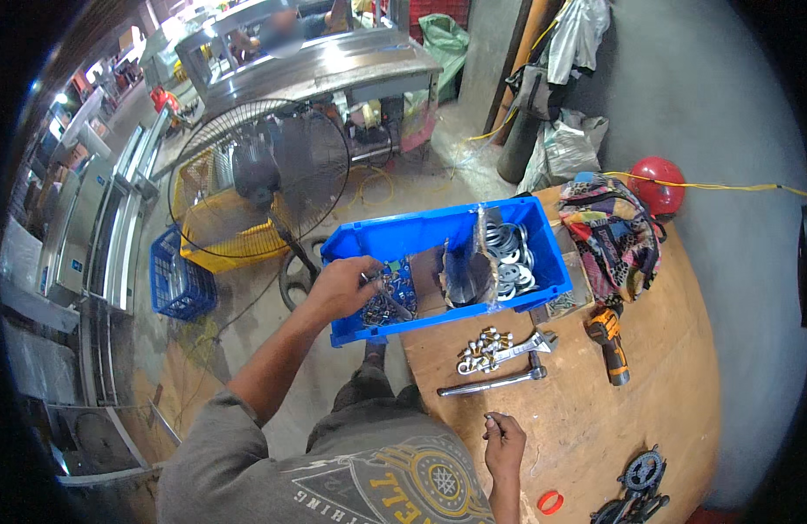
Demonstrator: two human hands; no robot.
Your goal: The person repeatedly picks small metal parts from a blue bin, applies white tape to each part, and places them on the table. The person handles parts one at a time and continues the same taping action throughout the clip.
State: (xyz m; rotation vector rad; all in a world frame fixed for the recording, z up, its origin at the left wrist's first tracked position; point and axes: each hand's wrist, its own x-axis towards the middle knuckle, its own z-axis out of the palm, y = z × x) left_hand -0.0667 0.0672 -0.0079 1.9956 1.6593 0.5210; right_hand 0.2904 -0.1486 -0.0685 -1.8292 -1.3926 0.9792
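Note:
A long blue plastic bin (390, 224) lies across the table's left end, partly overhanging it. My left hand (344, 286) reaches into its left compartment, fingers bent down and drawn together over small loose screws (398, 293); what they pinch, if anything, is hidden. Large metal rings (511, 253) fill the right compartment, behind cardboard dividers (470, 267). My right hand (506, 441) rests near the table's front edge, thumb and fingers closed around something small and dark. Beyond it lie an adjustable wrench (524, 348), a ratchet wrench (491, 382) and several shiny metal fittings (484, 347).
An orange and black cordless drill (608, 346) lies on the wooden table (674, 384), near a patterned cloth bag (615, 236) and red helmet (658, 185). An orange ring (550, 502) and black mechanical part (639, 476) are close by. A pedestal fan (259, 179) stands left.

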